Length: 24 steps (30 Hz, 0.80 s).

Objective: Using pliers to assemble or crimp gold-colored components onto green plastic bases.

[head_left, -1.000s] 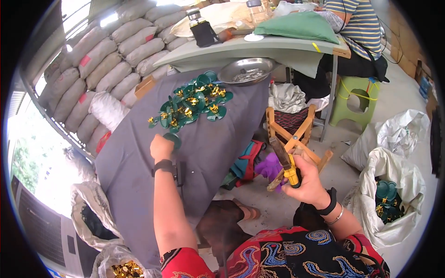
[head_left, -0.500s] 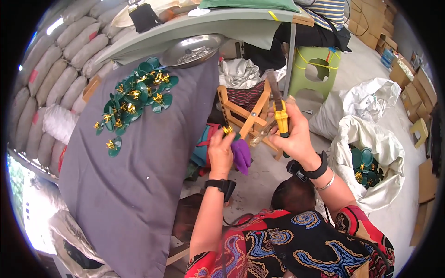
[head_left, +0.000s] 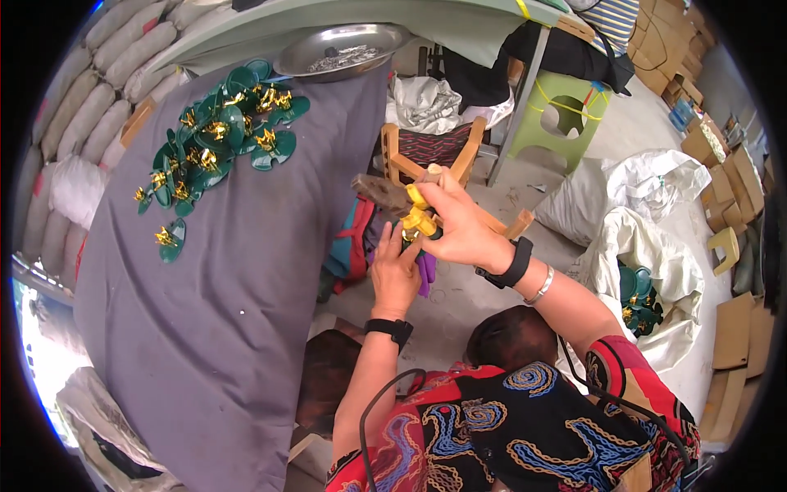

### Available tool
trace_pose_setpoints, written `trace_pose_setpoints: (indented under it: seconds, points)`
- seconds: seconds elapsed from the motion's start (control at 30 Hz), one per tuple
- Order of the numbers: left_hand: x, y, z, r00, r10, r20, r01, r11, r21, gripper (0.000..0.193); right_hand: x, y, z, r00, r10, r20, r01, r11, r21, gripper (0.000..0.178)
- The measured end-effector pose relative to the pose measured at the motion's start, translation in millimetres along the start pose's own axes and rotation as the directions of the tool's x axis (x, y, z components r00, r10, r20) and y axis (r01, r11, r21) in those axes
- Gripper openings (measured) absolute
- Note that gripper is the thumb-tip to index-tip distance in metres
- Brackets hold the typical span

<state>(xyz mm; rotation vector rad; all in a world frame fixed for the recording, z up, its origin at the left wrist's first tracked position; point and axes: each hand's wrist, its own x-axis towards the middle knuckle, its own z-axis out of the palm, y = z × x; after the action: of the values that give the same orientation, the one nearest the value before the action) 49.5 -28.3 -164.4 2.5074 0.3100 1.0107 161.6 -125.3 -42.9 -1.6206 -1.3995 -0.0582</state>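
Note:
In my right hand (head_left: 474, 228) I hold pliers (head_left: 382, 194) with yellow handles and a dark, worn metal head pointing left. My left hand (head_left: 395, 283) is just below them, its fingers closed on a small green piece with a gold-coloured part (head_left: 410, 236), mostly hidden by fingers and handles. Whether the pliers touch that piece, I cannot tell. Behind my left fingers hangs purple cloth (head_left: 428, 271). To the left, a pile of green discs with gold-coloured fittings (head_left: 215, 131) lies on a grey cloth-covered table (head_left: 238, 328); one similar piece (head_left: 170, 239) lies apart, nearer me.
A metal bowl (head_left: 340, 39) with small silvery bits stands at the table's far end. Beyond my hands is a wooden folding stool (head_left: 467, 156). At right, an open white sack (head_left: 668, 283) holds more green pieces; a green plastic stool (head_left: 557, 135) stands farther back.
My right hand has moved left and down, bringing the pliers from upright to pointing left, over my left hand. The whole view has shifted slightly.

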Motion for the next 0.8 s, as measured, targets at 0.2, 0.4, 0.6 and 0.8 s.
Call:
trace_pose_setpoints:
  seconds: [0.2,0.4,0.6,0.8]
  points:
    - [19.9,20.0,-11.4,0.978,-0.178,-0.110,0.148,0.960,-0.238,0.020,-8.4,6.0,5.4,0.989,-0.025,0.147,0.038,0.995,-0.088,0.056]
    - [22.9,5.0,13.8,0.960,-0.277,-0.043,0.248,0.911,-0.328,0.017,-8.5,-0.1,1.9,0.985,0.007,0.172,0.009,0.995,-0.095,0.054]
    - [14.8,1.2,19.8,0.953,-0.280,-0.116,0.231,0.919,-0.320,0.027,25.3,-62.1,-72.6,0.994,-0.009,0.106,0.042,0.949,-0.311,0.049]
    - [21.6,3.5,14.0,0.943,-0.307,-0.128,0.246,0.902,-0.356,0.027,49.2,-102.5,-115.6,0.915,-0.198,-0.352,0.048,0.919,-0.392,0.052]
